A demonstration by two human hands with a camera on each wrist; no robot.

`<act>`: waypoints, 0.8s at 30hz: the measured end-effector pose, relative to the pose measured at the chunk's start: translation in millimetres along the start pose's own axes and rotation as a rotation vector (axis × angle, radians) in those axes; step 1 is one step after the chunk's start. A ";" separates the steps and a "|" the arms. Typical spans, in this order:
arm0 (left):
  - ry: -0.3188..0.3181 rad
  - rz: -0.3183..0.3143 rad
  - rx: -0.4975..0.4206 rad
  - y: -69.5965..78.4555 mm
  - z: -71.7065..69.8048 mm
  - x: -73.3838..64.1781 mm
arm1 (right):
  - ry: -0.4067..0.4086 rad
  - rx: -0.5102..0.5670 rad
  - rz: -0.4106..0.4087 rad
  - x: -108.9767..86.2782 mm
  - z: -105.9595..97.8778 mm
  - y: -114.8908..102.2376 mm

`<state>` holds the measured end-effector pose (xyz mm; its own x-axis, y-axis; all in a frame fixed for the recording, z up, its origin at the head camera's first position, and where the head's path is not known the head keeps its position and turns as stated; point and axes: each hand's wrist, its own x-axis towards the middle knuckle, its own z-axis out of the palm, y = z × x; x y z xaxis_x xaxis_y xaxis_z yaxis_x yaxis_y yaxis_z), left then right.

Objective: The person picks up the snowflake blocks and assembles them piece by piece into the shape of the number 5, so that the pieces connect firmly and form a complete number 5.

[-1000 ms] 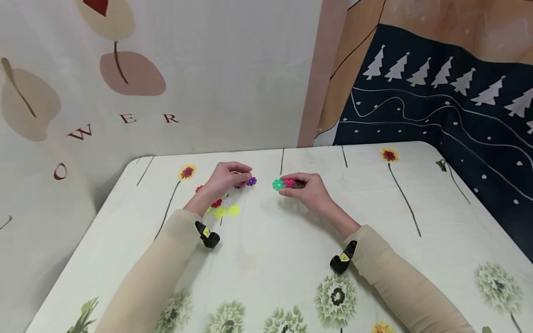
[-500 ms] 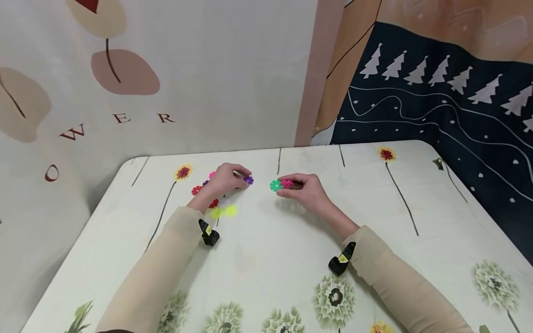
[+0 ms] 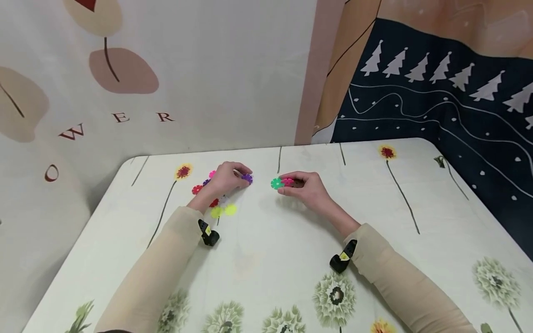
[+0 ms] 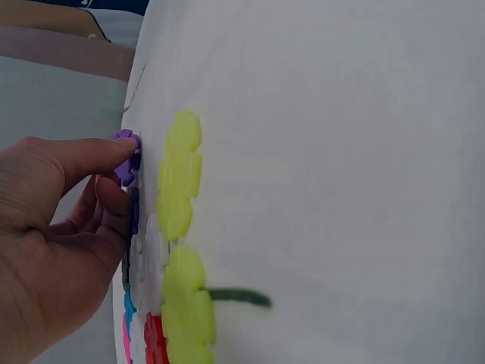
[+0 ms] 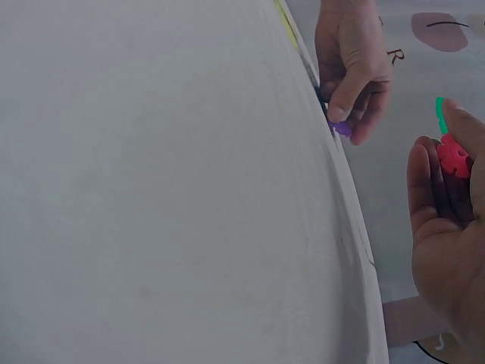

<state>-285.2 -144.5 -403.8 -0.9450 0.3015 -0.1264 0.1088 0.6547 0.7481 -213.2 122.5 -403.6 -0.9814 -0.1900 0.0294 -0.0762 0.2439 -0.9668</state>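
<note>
The purple flower disc (image 3: 248,178), green flower disc (image 3: 275,183), pink flower disc (image 5: 454,158) and yellow flower discs (image 4: 179,186) look like smooth, moulded plastic, the yellow ones rather matt. The printed worktop cover (image 3: 266,249) appears to be smooth, matt cloth, and the pale backdrop (image 3: 233,78) and navy backdrop (image 3: 387,105) behind it look like matt fabric too, the navy one gently rippled. The beige sleeves (image 3: 150,268) are soft, lightly creased cloth, the wrist cameras (image 3: 210,237) dark plastic.
</note>
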 end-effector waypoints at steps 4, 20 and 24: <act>-0.021 -0.010 -0.024 -1.0 -2.7 -1.8 | 0.004 0.007 -0.012 1.3 -0.7 0.4; -0.079 0.021 -0.100 2.6 -3.6 -10.7 | 0.038 -0.016 -0.017 0.9 -7.3 1.8; -0.094 0.041 -0.155 9.2 0.7 -13.5 | 0.040 -0.021 -0.016 1.6 -7.7 2.9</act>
<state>-271.2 -142.1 -395.7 -0.9071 0.3936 -0.1488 0.0908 0.5285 0.8441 -216.4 130.2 -404.3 -0.9862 -0.1560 0.0549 -0.0948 0.2611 -0.9607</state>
